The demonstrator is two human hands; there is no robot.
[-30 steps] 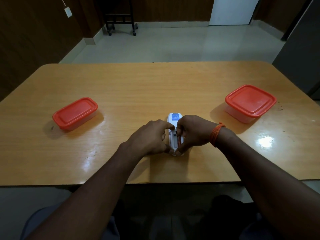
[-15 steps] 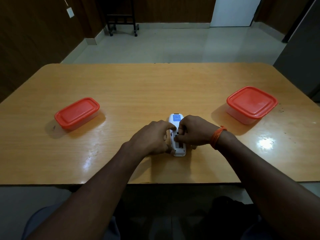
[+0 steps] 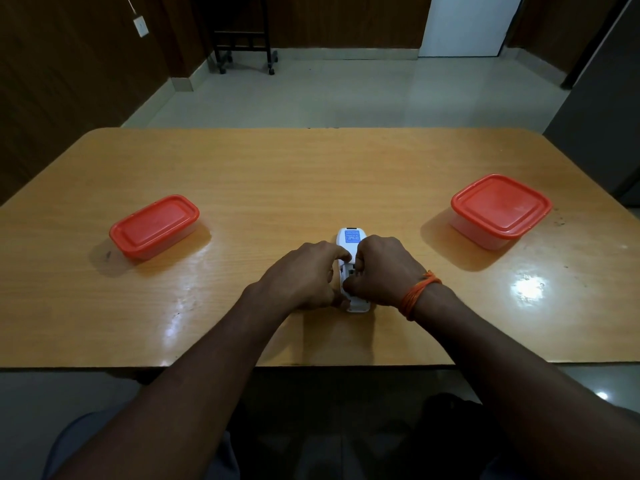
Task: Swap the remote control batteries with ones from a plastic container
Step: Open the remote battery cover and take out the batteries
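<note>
Near the front edge of the wooden table point(image 3: 311, 174), at its middle, a white remote control point(image 3: 350, 239) lies back-up and lengthwise, its blue label toward the far side. Bare tabletop runs wide on both sides of it. 2 clear plastic containers with red lids sit well apart from it: the left container point(image 3: 154, 226) out toward the left edge, the right container point(image 3: 500, 209) out toward the right edge, both lids on. Everything beyond the remote to the far edge is open wood, and past that edge lies pale floor up to a dark wheeled stand point(image 3: 244, 32) and a white door point(image 3: 467, 24).

Both forearms reach in from the near edge and meet over the remote. The left hand point(image 3: 304, 277) curls against the remote's left side, index finger stretched across its back and thumb low near the bottom end, gripping the body. The right hand point(image 3: 382, 271), with an orange thread band point(image 3: 417, 292) on its wrist, is bent over the lower half, its fingers folded down and pressing into the battery compartment, where a dark opening shows between them. Whether those fingertips pinch a battery I cannot tell; the knuckles hide it. The remote's bottom end pokes out below both hands, resting on the table.
</note>
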